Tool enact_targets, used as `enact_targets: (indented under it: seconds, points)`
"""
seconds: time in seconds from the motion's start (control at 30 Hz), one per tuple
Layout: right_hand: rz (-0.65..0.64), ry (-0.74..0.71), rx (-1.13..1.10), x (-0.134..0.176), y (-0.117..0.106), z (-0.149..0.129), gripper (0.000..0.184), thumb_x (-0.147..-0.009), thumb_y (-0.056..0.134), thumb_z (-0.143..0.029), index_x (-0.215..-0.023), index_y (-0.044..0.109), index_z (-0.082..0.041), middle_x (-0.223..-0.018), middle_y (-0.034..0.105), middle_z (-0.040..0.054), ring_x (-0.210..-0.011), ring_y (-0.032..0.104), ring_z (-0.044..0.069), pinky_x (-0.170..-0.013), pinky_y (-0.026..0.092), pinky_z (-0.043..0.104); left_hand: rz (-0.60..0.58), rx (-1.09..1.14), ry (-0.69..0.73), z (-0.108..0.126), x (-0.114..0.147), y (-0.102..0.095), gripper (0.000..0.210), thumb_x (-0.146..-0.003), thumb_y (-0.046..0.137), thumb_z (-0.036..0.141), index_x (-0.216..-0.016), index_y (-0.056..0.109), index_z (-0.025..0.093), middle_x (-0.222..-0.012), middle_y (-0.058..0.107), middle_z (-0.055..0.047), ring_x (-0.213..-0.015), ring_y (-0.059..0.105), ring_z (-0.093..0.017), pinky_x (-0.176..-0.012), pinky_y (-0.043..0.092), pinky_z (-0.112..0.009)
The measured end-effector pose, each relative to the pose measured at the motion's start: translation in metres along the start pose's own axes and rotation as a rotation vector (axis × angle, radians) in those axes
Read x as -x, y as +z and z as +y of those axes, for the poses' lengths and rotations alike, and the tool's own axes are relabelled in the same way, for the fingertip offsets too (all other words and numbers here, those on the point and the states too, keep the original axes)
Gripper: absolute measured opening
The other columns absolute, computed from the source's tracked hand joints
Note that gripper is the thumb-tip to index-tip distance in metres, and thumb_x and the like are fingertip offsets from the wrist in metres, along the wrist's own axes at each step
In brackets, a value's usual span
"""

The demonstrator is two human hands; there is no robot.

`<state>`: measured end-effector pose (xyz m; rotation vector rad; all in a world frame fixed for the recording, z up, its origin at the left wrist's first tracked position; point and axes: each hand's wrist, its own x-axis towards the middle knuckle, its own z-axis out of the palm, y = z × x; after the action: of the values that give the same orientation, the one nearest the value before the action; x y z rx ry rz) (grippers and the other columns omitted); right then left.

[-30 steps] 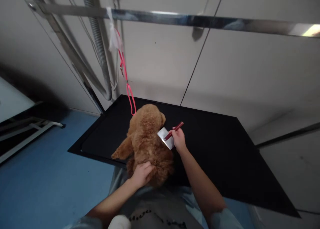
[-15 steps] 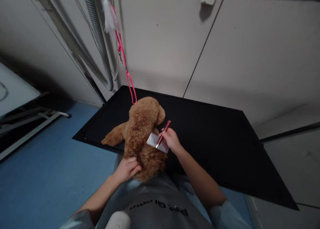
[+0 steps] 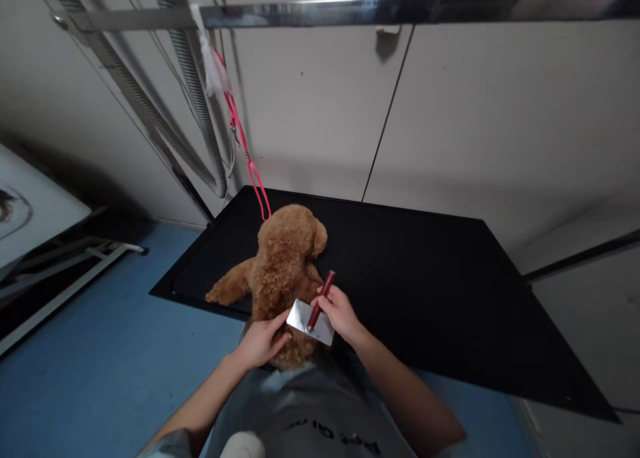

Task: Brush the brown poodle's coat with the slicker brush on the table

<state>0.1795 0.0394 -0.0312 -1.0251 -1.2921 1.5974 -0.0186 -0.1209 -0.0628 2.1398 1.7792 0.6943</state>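
Just below the centre of the frame, a curly-furred brown dog (image 3: 281, 261) is on a black table (image 3: 415, 278), its rounded far end pointing up the frame and its near end close to the grey apron (image 3: 310, 411), a closeness that probably limits sliding. One furry limb sticks out toward the left. The left hand (image 3: 261, 345) lies on the lower body, fingers loosely extended and thumb apart, gripping no tool; it seems placed there to steady the dog and press down the coat. The right hand (image 3: 341, 313) is closed around the dark red handle of a brush (image 3: 323, 299), pinched between thumb and fingers like a pen, likely so it can be angled lightly. The flat metal back faces up, hiding the underside; whether its edge touches the left fingertips is unclear. Toward the upper left, a pink leash (image 3: 241, 133) hangs from a metal bar (image 3: 300, 15), its loop dangling near the dog, perhaps to stay within reach.
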Motion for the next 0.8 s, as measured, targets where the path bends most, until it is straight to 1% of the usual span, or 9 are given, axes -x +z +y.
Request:
enact_targets:
  seconds: [0.07,0.17,0.3,0.33,0.47,0.53,0.63,0.77,0.8]
  points:
    - [0.012,0.057,-0.02,0.002,0.002,0.007,0.026,-0.071,0.061,-0.039,-0.086,0.053,-0.019,-0.064,0.063,-0.0004,-0.054,0.058,0.015,-0.054,0.047,0.027,0.035,0.019,0.027,-0.002,0.0,0.003,0.047,-0.089,0.048,0.029,-0.135,0.043,0.022,-0.099,0.072,-0.007,-0.07,0.069,-0.015,-0.062,0.052,-0.022]
    - [0.186,-0.017,-0.016,0.003,0.004,0.014,0.029,-0.072,0.061,-0.037,-0.093,0.053,-0.02,-0.07,0.065,-0.0003,-0.061,0.06,0.015,-0.059,0.048,0.026,0.066,0.033,0.069,-0.004,0.001,0.008,0.042,-0.09,0.048,0.027,-0.131,0.049,0.021,-0.099,0.073,-0.007,-0.075,0.07,-0.015,-0.067,0.054,-0.022]
    - [0.018,0.052,-0.027,0.001,0.0,0.017,0.028,-0.071,0.061,-0.04,-0.089,0.054,-0.019,-0.066,0.066,0.0002,-0.056,0.06,0.016,-0.056,0.049,0.029,0.095,0.051,0.15,-0.007,0.002,0.011,0.032,-0.091,0.046,0.023,-0.12,0.058,0.019,-0.091,0.073,-0.006,-0.075,0.069,-0.013,-0.067,0.053,-0.021]
    - [0.028,0.069,-0.023,-0.001,-0.003,0.015,0.028,-0.071,0.06,-0.041,-0.087,0.053,-0.019,-0.063,0.065,-0.0002,-0.054,0.059,0.017,-0.055,0.048,0.029,0.101,0.056,0.161,-0.007,0.002,0.011,0.03,-0.091,0.046,0.023,-0.117,0.06,0.019,-0.088,0.073,-0.006,-0.074,0.069,-0.013,-0.066,0.053,-0.02]
    - [0.29,-0.061,0.03,-0.004,-0.009,0.007,0.029,-0.073,0.059,-0.037,-0.094,0.049,-0.019,-0.073,0.067,0.0011,-0.068,0.063,0.017,-0.066,0.049,0.029,0.11,0.067,0.176,-0.007,0.002,0.013,0.027,-0.091,0.046,0.022,-0.113,0.063,0.019,-0.085,0.073,-0.006,-0.072,0.068,-0.012,-0.066,0.053,-0.02]
    - [0.246,-0.072,0.047,-0.001,-0.005,0.007,0.03,-0.07,0.062,-0.037,-0.092,0.052,-0.019,-0.073,0.068,0.0019,-0.067,0.064,0.018,-0.065,0.05,0.03,0.099,0.059,0.174,-0.007,0.002,0.014,0.027,-0.091,0.046,0.021,-0.112,0.064,0.019,-0.084,0.073,-0.005,-0.071,0.068,-0.012,-0.065,0.052,-0.02]
    - [0.116,0.01,0.057,-0.001,-0.003,0.007,0.027,-0.067,0.062,-0.04,-0.081,0.054,-0.019,-0.062,0.065,0.0015,-0.055,0.061,0.019,-0.055,0.049,0.031,0.078,0.065,0.168,-0.008,0.002,0.015,0.028,-0.091,0.045,0.019,-0.112,0.064,0.02,-0.086,0.073,-0.005,-0.071,0.068,-0.011,-0.066,0.052,-0.02]
    - [0.315,-0.046,0.072,-0.011,-0.017,0.004,0.027,-0.071,0.059,-0.038,-0.09,0.049,-0.021,-0.073,0.066,0.0012,-0.07,0.063,0.018,-0.065,0.048,0.029,0.071,0.088,0.172,-0.01,0.003,0.017,0.027,-0.091,0.046,0.019,-0.112,0.063,0.02,-0.088,0.073,-0.005,-0.073,0.068,-0.012,-0.067,0.052,-0.021]
    - [0.324,-0.057,0.069,-0.012,-0.019,0.004,0.029,-0.071,0.059,-0.037,-0.092,0.049,-0.021,-0.075,0.066,0.0012,-0.072,0.063,0.018,-0.066,0.048,0.029,0.069,0.091,0.171,-0.01,0.002,0.017,0.027,-0.09,0.046,0.019,-0.112,0.063,0.02,-0.088,0.073,-0.005,-0.073,0.068,-0.012,-0.066,0.052,-0.021]
